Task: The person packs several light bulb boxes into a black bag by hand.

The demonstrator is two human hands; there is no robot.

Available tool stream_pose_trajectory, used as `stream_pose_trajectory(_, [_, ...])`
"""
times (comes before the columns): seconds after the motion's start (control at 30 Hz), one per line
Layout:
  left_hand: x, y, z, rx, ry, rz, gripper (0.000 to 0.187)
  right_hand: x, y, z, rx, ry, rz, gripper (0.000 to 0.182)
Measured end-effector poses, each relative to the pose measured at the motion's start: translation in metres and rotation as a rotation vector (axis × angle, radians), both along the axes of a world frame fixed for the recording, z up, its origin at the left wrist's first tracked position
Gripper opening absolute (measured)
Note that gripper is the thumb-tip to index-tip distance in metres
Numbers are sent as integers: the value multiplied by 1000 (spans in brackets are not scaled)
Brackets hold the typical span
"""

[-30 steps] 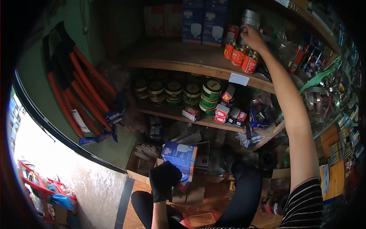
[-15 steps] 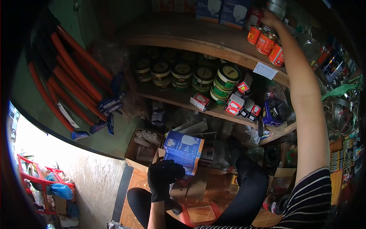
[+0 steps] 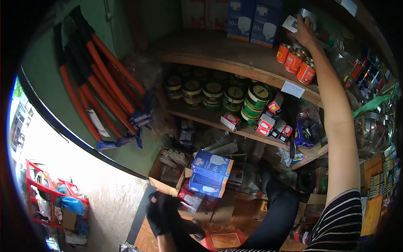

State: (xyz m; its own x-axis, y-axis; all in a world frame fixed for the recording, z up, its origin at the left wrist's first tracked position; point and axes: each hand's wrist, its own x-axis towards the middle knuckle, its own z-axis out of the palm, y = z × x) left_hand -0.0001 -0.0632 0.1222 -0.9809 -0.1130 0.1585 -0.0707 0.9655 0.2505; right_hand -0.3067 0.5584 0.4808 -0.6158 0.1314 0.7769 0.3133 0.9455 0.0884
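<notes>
High on the right, my bare right hand [image 3: 304, 32] grips a small white-faced box [image 3: 290, 24] above the orange cans [image 3: 293, 62] on the upper shelf. My left hand [image 3: 163, 212], in a black glove, is low in the view with its fingers loosely bent and apart, and nothing shows in it. Just right of it lies a small red-and-white box [image 3: 190, 200]. Above that sits a blue bulb box [image 3: 211, 173], tilted, beside an open carton of white tubes [image 3: 174, 157].
Green tins [image 3: 234, 97] and small bulb boxes [image 3: 266, 124] line the lower shelf [image 3: 201, 115]. Two blue bulb boxes [image 3: 266, 21] stand on the upper one. Orange-handled tools [image 3: 111, 94] hang at left. A red rack [image 3: 44, 189] stands by the bright opening.
My left hand has moved left and down, away from the blue box, uncovering the small red-and-white box. The box in my right hand now shows its white face. The view has shifted.
</notes>
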Motion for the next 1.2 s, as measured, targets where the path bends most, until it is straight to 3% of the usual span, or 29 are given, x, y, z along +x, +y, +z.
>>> stream_pose_trajectory(0.03, [9, -8, -2, -33, -42, 25, 7, 19, -16, 3, 21, 111, 14, 79])
stream_pose_trajectory(0.13, [25, -37, -1, 787, -79, 239, 8, 79, -33, 10, 63, 271, 315, 73])
stream_pose_trajectory(0.2, [33, -45, 9, 897, -91, 244, 9, 125, -57, 4, 54, 391, 516, 71])
stream_pose_trajectory(0.27, [43, -55, 21, 894, -102, 222, 9, 173, -85, -4, -29, 434, 612, 68])
stream_pose_trajectory(0.4, [64, -74, 40, 892, -110, 166, 11, 266, -162, -56, -813, 459, 1050, 67])
stream_pose_trajectory(0.6, [103, -102, 74, 868, -123, 134, 13, 334, -250, -227, -1472, 95, 1078, 66])
stream_pose_trajectory(0.67, [118, -112, 82, 864, -123, 152, 13, 344, -267, -276, -1501, 53, 1056, 65])
stream_pose_trajectory(0.77, [146, -130, 94, 848, -121, 205, 14, 363, -282, -298, -1553, -14, 903, 63])
stream_pose_trajectory(1.0, [218, -159, 112, 844, -113, 354, 17, 374, -301, -283, -1628, -108, 1068, 64])
stream_pose_trajectory(1.2, [267, -177, 101, 892, -125, 485, 19, 377, -306, -288, -1485, -185, 1080, 69])
